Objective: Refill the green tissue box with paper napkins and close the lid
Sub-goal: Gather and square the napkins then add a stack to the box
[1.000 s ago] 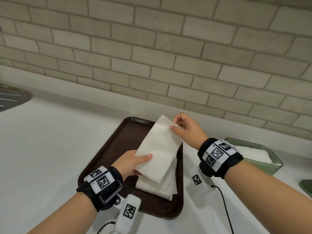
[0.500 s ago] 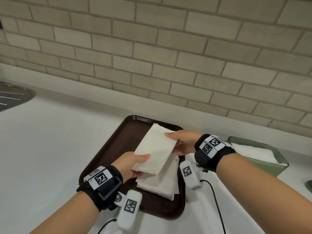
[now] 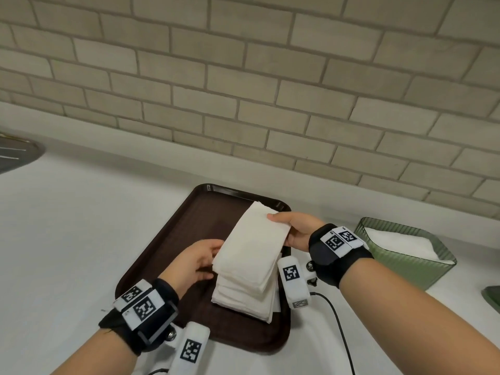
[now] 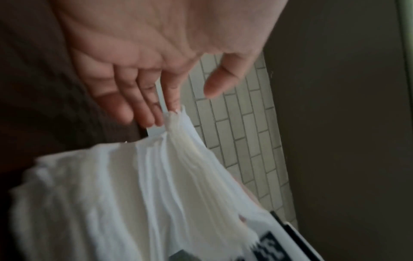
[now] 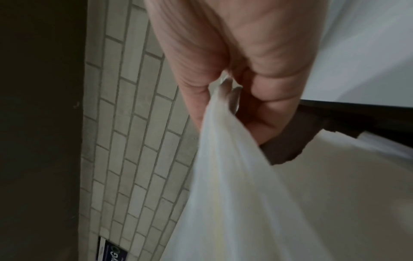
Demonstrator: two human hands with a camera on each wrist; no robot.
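Note:
A bundle of white paper napkins [image 3: 251, 247] hangs tilted just above the napkin stack [image 3: 243, 299] on the brown tray [image 3: 189, 234]. My right hand [image 3: 292, 228] pinches the bundle's far end between thumb and fingers; the right wrist view shows that pinch [image 5: 223, 91] on the napkins [image 5: 234, 176]. My left hand [image 3: 200, 258] is at the bundle's near left edge. In the left wrist view its straight fingers [image 4: 156, 106] touch the napkins' corner [image 4: 174, 121], thumb apart. The green tissue box [image 3: 400, 266] stands lidless to the right, with napkins [image 3: 400, 242] inside.
The tray lies on a white counter against a brick wall. A dark green piece, probably the box's lid [image 3: 492, 296], shows at the right edge. A sink's rim [image 3: 16, 155] is at the far left. A cable [image 3: 338, 328] runs between tray and box.
The bundle has come down and flattened towards the stack. My left thumb has let go of the bundle's top; my right hand has dropped lower, still pinching the far end.

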